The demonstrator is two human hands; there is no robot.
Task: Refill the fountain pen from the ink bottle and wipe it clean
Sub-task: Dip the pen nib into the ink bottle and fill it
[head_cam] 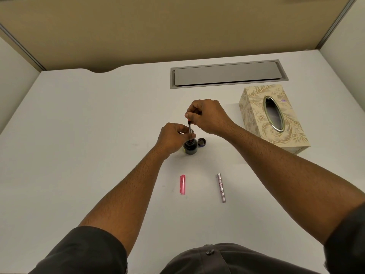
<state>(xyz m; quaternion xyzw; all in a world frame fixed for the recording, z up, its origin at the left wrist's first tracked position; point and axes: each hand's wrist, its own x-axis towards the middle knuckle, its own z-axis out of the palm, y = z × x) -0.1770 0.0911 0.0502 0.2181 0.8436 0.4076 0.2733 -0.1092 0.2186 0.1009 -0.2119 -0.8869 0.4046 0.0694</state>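
Hands (pixel 173 138) hold pen (pixel 189 128) in ink bottle (pixel 190 148)

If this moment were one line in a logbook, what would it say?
step: filling | pen section upright, tip in ink bottle | left hand grips lower part | right hand pinches top | bottle cap off | tissue box untouched

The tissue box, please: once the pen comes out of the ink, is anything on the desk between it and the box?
Nothing visible blocks that path. The pen stands in the ink bottle, the tissue box sits to its right, and only the bottle cap lies low beside the bottle. The right hand pinches the pen's top, with that forearm crossing above the desk there.
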